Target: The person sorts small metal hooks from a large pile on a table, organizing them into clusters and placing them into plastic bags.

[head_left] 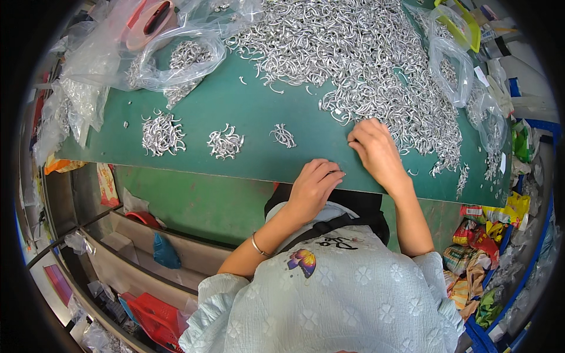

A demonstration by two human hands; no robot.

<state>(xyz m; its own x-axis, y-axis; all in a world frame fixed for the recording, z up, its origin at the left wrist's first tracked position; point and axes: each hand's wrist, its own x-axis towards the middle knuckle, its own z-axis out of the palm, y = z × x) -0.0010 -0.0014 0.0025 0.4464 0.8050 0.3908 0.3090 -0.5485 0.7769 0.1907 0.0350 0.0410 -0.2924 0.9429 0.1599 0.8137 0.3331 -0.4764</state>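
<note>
A large heap of small curved silver metal pieces spreads over the far and right part of the green table. My right hand is at the heap's near edge, its fingers bent and drawn together. At the table's front edge, my left hand is closed, thumb and fingertips pressed together. What either hand holds, if anything, is hidden. Left of my hands lie three separate piles of the same pieces: a small pile, a middle pile and a larger pile.
An open clear plastic bag of pieces lies at the far left, beside a pink container. More clear bags and a yellow-green scoop-like tray are at the right. Below the table stand drawers with a red basket; colourful packets fill a blue-framed rack.
</note>
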